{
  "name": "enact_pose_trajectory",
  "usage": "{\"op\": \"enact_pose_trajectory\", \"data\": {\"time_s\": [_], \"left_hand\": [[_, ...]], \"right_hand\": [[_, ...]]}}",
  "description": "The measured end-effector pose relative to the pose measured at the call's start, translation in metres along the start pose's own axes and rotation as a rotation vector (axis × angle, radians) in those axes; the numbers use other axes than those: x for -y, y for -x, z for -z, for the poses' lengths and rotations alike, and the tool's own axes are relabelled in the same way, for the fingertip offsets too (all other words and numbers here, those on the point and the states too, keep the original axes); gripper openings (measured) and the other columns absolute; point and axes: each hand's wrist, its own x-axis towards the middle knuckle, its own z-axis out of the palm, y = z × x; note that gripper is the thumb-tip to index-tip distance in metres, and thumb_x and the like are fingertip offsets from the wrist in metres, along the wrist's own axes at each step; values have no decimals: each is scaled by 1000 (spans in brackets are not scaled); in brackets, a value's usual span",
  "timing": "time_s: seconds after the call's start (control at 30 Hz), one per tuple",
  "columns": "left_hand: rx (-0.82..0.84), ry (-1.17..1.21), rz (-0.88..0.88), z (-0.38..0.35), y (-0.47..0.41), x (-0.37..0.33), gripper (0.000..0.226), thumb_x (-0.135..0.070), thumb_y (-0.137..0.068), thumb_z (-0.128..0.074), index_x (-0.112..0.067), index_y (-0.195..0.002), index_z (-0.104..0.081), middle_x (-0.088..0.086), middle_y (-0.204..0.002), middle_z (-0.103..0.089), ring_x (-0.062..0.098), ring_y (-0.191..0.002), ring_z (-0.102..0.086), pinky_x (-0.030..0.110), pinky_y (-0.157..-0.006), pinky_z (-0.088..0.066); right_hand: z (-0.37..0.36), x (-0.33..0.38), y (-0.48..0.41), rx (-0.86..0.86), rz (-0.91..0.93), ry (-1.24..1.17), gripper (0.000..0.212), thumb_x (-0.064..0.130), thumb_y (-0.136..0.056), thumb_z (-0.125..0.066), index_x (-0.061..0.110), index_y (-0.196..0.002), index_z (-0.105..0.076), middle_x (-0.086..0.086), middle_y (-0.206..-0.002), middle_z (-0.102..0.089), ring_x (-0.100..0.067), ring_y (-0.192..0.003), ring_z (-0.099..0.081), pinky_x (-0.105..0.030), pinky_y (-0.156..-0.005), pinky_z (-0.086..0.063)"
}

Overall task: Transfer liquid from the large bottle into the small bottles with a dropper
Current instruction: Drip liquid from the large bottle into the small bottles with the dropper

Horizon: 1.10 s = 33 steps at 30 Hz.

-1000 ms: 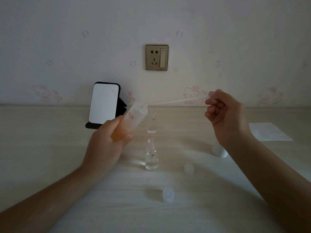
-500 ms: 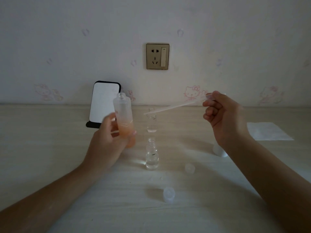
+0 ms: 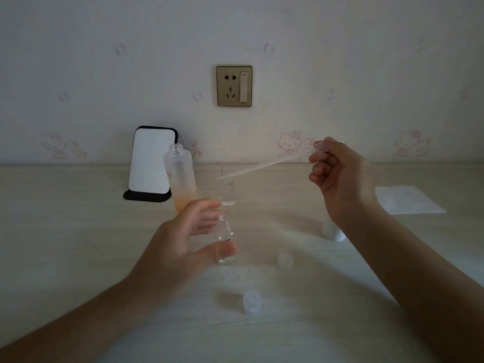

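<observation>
- Head view puts the left hand (image 3: 180, 242) low at centre, its fingers (image 3: 205, 205) apart and curved; the thumb sits in front of the near small bottle (image 3: 224, 239) and the other fingers reach behind its neck, a bracket that looks meant to steady it for filling; blur hides whether skin touches the glass
- Just beyond those fingertips the large bottle (image 3: 180, 176) stands upright on the counter (image 3: 78, 231), uncapped and free of both hands, with orange liquid low inside; standing straight, its open mouth cannot spill
- Off to the other side the right hand (image 3: 340, 184) hangs above the counter, its fingers (image 3: 320, 171) curled and clamped on the bulb end of the dropper (image 3: 262, 166)
- From those fingers the stem slants down and away, bulb high and tip low, probably so any load runs toward the outlet; whether it carries liquid is too faint to tell
- Its tip hovers just over the mouth of the far small bottle (image 3: 227, 191), which stands between the tip and the left fingertips
- One small cap (image 3: 285, 260) and a second small cap (image 3: 252, 302) lie loose on the thumb side of the left hand, and a white cap (image 3: 332, 233) sits under the right wrist, likely set aside to keep every mouth open
- My guess at the step in hand: lining up a small bottle under the tip before squeezing
</observation>
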Motion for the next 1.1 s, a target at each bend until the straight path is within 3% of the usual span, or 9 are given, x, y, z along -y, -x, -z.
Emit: {"op": "enact_pose_trajectory", "data": {"time_s": [0.1, 0.23, 0.3, 0.47, 0.67, 0.73, 0.87, 1.0, 1.1], "left_hand": [[6, -56, 52, -6, -1, 4, 70, -64, -61, -94, -57, -114, -49, -24, -119, -74, 0, -109, -70, 21, -93, -52], [-56, -97, 19, -9, -3, 12, 56, -39, -75, -95, -50, -104, -50, -21, -107, -76, 5, -97, -72, 18, -81, -48], [-107, -78, 13, -8, -3, 14, 53, -31, -77, -95, -50, -104, -52, -21, -105, -77, 7, -96, -71, 19, -82, -48], [-239, -18, 9, -4, -5, 14, 42, -38, -73, -85, -46, -105, -59, -21, -103, -77, 4, -86, -66, 7, -76, -46], [-230, -73, -18, -5, -4, 10, 48, -23, -82, -90, -53, -104, -60, -25, -102, -76, -2, -85, -65, 7, -74, -46], [-230, -76, -24, -5, -3, 8, 40, -26, -81, -89, -47, -103, -63, -26, -101, -75, -2, -87, -65, 8, -75, -46], [-229, -100, -25, -6, -1, 6, 40, -12, -83, -87, -38, -104, -65, -28, -100, -75, -7, -89, -65, 6, -75, -44], [-208, -113, -34, -6, -1, 4, 37, -12, -83, -88, -33, -106, -68, -27, -98, -75, -4, -92, -67, 8, -76, -44], [-185, -120, -58, -5, -1, 4, 32, -32, -82, -86, -33, -109, -70, -24, -102, -75, 1, -99, -68, 11, -79, -45]], "right_hand": [[0, 0, 0, 10, 2, -3, 11, 18, -91, -66, 11, -83, -68, -3, -67, -59, -13, -52, -49, -24, -50, -43], [-1, 0, 1, 20, -3, 2, 9, 17, -89, -66, 12, -82, -67, -3, -67, -57, -13, -52, -48, -24, -50, -43], [-2, 1, 2, 27, -2, 1, 14, 15, -94, -63, 12, -81, -67, -3, -67, -57, -12, -52, -48, -24, -50, -43], [-1, 5, 3, 45, -2, -25, 21, 17, -98, -58, 12, -79, -66, -2, -66, -56, -12, -52, -46, -24, -50, -41], [-3, 5, 4, 48, 2, -25, 24, 16, -99, -56, 12, -78, -65, -2, -64, -56, -12, -51, -45, -24, -49, -40], [-3, 6, 5, 53, 5, -21, 23, 15, -99, -56, 12, -77, -65, -3, -64, -57, -12, -51, -45, -24, -49, -40], [-4, 6, 6, 58, 11, -13, 26, 15, -99, -55, 12, -75, -66, -3, -64, -57, -13, -51, -45, -24, -49, -40], [-4, 6, 6, 59, 23, 5, 27, 14, -99, -55, 12, -75, -67, -3, -64, -58, -13, -51, -46, -24, -48, -41], [-3, 5, 6, 83, 49, 43, 25, 14, -95, -58, 13, -73, -70, -5, -65, -59, -14, -51, -46, -26, -49, -41]]}}
